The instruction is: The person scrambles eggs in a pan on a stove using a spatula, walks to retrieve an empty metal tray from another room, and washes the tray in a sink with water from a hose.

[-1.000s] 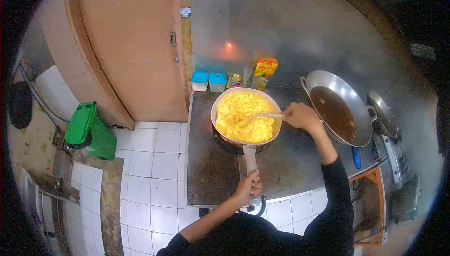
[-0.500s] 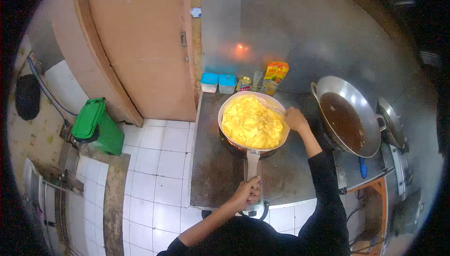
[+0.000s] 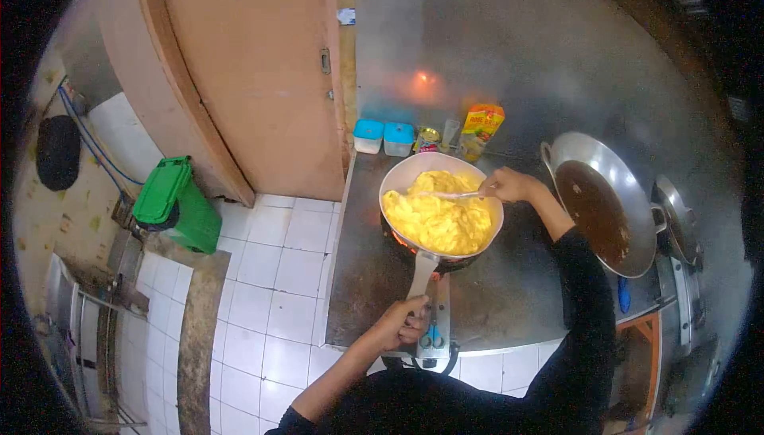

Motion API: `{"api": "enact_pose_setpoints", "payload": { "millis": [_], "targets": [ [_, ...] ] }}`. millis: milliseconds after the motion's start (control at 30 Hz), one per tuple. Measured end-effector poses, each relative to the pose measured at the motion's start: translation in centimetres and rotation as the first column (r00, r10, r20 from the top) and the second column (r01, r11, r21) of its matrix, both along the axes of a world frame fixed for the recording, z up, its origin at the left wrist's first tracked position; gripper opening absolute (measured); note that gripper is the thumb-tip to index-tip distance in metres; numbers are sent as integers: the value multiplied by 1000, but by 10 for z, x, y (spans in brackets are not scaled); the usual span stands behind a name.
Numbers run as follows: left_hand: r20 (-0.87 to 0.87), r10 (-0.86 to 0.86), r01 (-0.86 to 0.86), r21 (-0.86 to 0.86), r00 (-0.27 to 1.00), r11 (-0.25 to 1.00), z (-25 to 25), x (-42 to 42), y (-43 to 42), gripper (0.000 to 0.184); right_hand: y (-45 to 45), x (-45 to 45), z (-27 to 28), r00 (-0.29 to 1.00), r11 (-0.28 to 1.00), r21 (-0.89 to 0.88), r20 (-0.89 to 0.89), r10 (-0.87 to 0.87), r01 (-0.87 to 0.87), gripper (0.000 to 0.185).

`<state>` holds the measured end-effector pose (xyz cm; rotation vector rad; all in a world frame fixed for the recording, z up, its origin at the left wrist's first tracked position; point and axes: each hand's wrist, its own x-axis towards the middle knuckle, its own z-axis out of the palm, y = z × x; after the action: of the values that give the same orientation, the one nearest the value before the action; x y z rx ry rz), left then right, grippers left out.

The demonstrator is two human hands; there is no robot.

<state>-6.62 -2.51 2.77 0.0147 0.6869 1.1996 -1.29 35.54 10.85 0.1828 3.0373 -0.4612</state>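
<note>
A deep pan (image 3: 402, 171) stands over a lit burner, holding a soft yellow mass (image 3: 450, 224) that looks like scrambled egg. Its long pale handle (image 3: 422, 274) points toward me, and my left hand (image 3: 403, 325) is wrapped around the lower end. Over the pan's right rim, my right hand (image 3: 509, 186) is closed on the handle of a long, thin spatula (image 3: 465, 195). The spatula lies across the yellow mass with its far end toward the left; the exact shape of that end is hard to make out. Orange flame shows under the pan's left side.
To the right sits a large wok (image 3: 649, 236) of brown liquid, with another pan (image 3: 676, 216) beyond it. Blue-lidded tubs (image 3: 368, 137), a can (image 3: 428, 140) and a yellow pouch (image 3: 482, 128) line the back. A green bin (image 3: 177, 204) stands on the floor at left.
My right hand has moved up and the spatula now lies across the pan, shifting the yellow mass off the upper rim. The pan handle has swung slightly left with my left hand.
</note>
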Motion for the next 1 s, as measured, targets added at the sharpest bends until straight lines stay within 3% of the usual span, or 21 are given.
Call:
{"api": "enact_pose_setpoints", "payload": {
  "millis": [100,233,300,400,467,533,633,733,833,1000],
  "targets": [
    [-20,5,-5,-9,1000,1000,-9,1,0,25,-38,31,40,990,983,141,69,-125,115,25],
    [-7,-17,17,-12,1000,1000,-2,3,-3,24,-79,64,84,979,950,288,126,-162,120,21],
    [6,0,0,-12,1000,1000,-5,4,-2,27,-98,75,101,958,872,460,131,-254,168,18],
    [23,2,-2,6,1000,1000,-3,4,-3,24,-108,78,85,934,774,608,147,-325,174,16],
    [64,-29,27,35,998,999,-4,2,-2,24,-117,69,49,921,721,629,17,-389,293,14],
    [106,-60,53,67,993,996,-7,2,0,25,-102,60,12,937,718,627,-59,-345,304,15],
    [172,-82,72,61,982,996,-18,7,2,26,-105,55,1,874,704,527,-194,-445,476,16],
    [222,-78,57,102,972,993,-31,15,8,26,-117,62,22,792,669,444,-183,-583,596,17],
    [281,-43,13,108,959,994,-32,25,12,25,-134,83,60,684,654,201,-220,-695,729,21],
    [268,-29,-12,152,963,988,-30,38,16,24,-130,65,45,599,548,249,-242,-764,799,22]
  ]
}}
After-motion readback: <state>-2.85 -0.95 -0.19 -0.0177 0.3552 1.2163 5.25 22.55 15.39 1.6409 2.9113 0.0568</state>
